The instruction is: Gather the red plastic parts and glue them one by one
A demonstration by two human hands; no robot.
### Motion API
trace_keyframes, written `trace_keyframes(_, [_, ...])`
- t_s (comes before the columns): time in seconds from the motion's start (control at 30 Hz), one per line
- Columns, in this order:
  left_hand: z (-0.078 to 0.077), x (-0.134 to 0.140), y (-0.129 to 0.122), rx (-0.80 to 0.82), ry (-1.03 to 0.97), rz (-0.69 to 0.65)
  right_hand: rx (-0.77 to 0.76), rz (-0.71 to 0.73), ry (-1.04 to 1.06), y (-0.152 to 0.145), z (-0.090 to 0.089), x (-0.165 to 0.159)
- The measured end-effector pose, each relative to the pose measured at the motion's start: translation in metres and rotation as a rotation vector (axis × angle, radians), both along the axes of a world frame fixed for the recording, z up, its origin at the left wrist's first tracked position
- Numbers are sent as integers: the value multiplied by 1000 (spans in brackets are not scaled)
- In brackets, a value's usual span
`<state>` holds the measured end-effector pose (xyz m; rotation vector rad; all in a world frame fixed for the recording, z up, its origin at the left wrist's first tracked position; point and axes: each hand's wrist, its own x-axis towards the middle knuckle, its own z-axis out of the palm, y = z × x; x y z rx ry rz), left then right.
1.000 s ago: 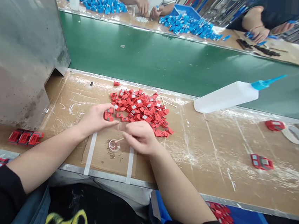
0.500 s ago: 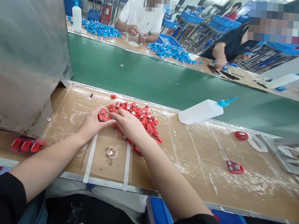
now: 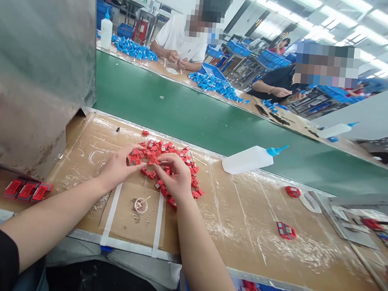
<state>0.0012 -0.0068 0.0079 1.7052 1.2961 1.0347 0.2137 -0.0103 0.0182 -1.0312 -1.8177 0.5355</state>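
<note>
One small red plastic part [image 3: 133, 158] was pinched in the left hand [image 3: 118, 168] at the near left edge of the heap of small red plastic parts [image 3: 168, 161] on the cardboard-covered desk [image 3: 242, 214]. The right hand [image 3: 175, 175], fingers curled, rested on the heap, apparently selecting a piece; next came a clean single pick. One small clear dish with a stick [image 3: 140, 204] lay just beside, one white squeeze bottle with a blue nozzle [image 3: 251, 158] further off.

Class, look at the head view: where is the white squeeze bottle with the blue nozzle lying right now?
The squeeze bottle lies on its side right of the red parts pile, at the far table edge beside the green conveyor belt.
</note>
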Motion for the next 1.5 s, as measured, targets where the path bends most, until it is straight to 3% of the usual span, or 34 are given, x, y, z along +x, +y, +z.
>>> trace_keyframes(0.13, [-2, 2, -2, 44, 34, -78, 3, 1, 58, -2, -1, 1])
trace_keyframes(0.33, [-9, 3, -1, -5, 184, -48, 94, 111, -336, 1, -7, 10])
trace_keyframes(0.43, [-11, 3, 0, 0, 245, -77, 87, 185, -396, -2, -6, 11])
trace_keyframes(0.6, [-10, 3, 2, -17, 267, -135, 83, 223, -252, -1, -8, 7])
trace_keyframes(0.73, [-12, 4, 2, -10, 234, -172, 173, 207, -117, 4, -16, 0])
trace_keyframes(0.97, [-17, 8, 0, -13, 152, -215, 254, 231, -111, 2, -17, -6])
trace_keyframes(1.1, [-18, 9, -1, -13, 106, -187, 199, 212, -91, -1, -17, -7])
trace_keyframes(1.33, [-10, 7, -3, 172, 212, -164, -24, 47, 161, -8, -15, -16])
trace_keyframes(1.4, [-9, 6, -4, 200, 241, -147, 32, 6, 101, -8, -13, -14])
trace_keyframes(1.5, [-10, 4, -5, 211, 253, -141, 205, 78, -82, -7, -11, -7])
